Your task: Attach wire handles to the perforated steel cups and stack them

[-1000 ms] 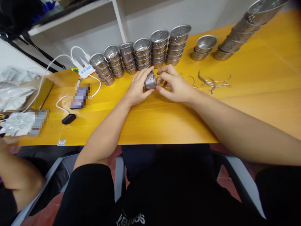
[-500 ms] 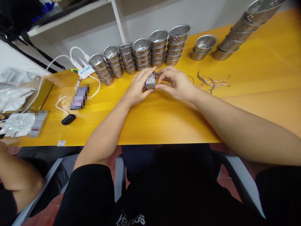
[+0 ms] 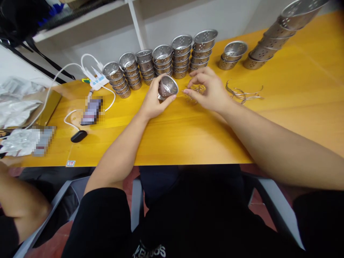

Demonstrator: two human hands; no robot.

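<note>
If the left hand (image 3: 152,102) curled round the cup (image 3: 168,86) slackens, that could fall; whether the half-open right hand (image 3: 212,89) holds anything is unclear.

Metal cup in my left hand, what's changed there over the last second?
The metal cup has tipped, its mouth now turned up toward the camera. Your right hand has moved right, away from the cup's rim. Your left hand still grips the cup; the cup stacks stayed put.

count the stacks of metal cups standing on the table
8: six stacks in a row at the back, a short stack right of them, a tall stack farthest right; none seems hidden.
</note>
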